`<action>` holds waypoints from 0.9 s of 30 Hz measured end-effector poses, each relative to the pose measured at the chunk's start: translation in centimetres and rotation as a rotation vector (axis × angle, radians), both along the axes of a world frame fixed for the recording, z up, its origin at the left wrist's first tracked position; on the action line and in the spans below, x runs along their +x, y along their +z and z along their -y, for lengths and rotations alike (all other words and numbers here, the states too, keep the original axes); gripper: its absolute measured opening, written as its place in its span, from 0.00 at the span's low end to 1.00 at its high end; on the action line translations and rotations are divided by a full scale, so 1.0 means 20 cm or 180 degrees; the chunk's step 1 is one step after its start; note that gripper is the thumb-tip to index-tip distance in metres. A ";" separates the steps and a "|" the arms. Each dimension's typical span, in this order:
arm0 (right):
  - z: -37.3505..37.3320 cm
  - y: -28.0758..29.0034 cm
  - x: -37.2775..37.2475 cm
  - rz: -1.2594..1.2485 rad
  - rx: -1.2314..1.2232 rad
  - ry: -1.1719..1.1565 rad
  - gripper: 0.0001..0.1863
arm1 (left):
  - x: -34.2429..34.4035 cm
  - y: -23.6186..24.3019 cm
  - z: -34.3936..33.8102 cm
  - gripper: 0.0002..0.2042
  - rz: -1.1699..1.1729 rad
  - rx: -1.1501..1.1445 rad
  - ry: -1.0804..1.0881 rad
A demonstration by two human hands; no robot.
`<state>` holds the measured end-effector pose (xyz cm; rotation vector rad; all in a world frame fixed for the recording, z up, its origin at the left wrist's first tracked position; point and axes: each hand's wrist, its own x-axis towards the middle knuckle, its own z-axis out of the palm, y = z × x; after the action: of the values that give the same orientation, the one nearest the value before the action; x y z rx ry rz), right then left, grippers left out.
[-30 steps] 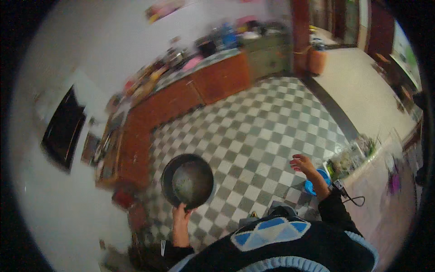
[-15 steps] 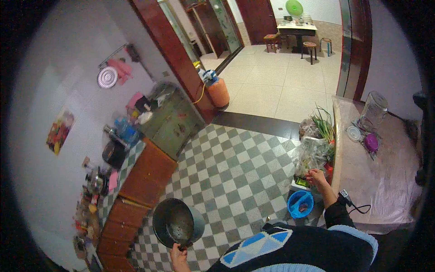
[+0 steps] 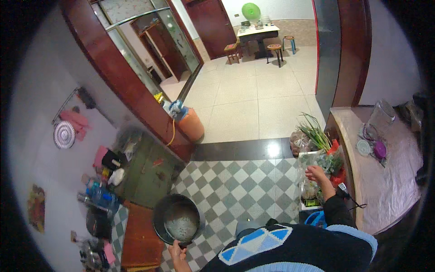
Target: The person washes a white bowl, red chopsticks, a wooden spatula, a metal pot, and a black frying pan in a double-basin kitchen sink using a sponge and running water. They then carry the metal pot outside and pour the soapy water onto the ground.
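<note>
My left hand [image 3: 177,252] grips the near rim of a deep dark pot [image 3: 195,220]. The pot hangs tilted over the checkered floor, its mouth facing me, with a pale, speckled, wet-looking bottom. My right hand [image 3: 316,174] is held out, its fingers loosely bent and nothing seen in them. Below and around it are bagged leafy vegetables [image 3: 332,162] along the side of the plastic-covered table. I cannot tell whether that hand touches them.
At left runs a brown cabinet [image 3: 141,235] beside a green chest [image 3: 147,170]. An orange gas cylinder [image 3: 192,124] stands by the doorway. A dark threshold [image 3: 240,151] crosses the floor ahead. At right, the plastic-covered table [image 3: 389,181] carries a jar [image 3: 381,113]. A blue bucket [image 3: 316,218] sits below it.
My view has shifted forward, so the doorway and gas cylinder look nearer. The blue bucket is now mostly hidden by my body. The pot stays in my left hand.
</note>
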<state>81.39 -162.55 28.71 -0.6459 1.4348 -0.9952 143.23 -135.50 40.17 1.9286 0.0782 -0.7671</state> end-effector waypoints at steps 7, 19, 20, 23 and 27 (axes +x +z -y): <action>0.22 -0.21 -0.14 -0.0343 0.0806 -0.1453 0.07 | 0.26 0.05 1.31 0.08 0.0140 -0.0079 -0.0768; 1.46 -0.43 -0.46 0.0416 0.0704 -0.2470 0.05 | 0.02 0.07 3.41 0.12 -0.0412 -0.0551 -0.1852; 1.69 -0.39 -0.43 0.0101 0.0650 -0.2364 0.05 | -0.01 0.11 3.56 0.12 -0.0464 -0.0541 -0.1840; 2.47 -0.19 -0.25 0.0233 0.0159 -0.1570 0.12 | -0.16 0.17 4.05 0.11 -0.0415 -0.0575 -0.1999; 3.45 0.22 0.09 0.0094 -0.0246 -0.0153 0.20 | -0.40 0.21 4.70 0.10 -0.0251 -0.0180 -0.2123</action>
<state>83.25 -231.47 33.03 -0.6528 1.3969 -1.0982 135.32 -229.42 44.30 1.8739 -0.5584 -1.2630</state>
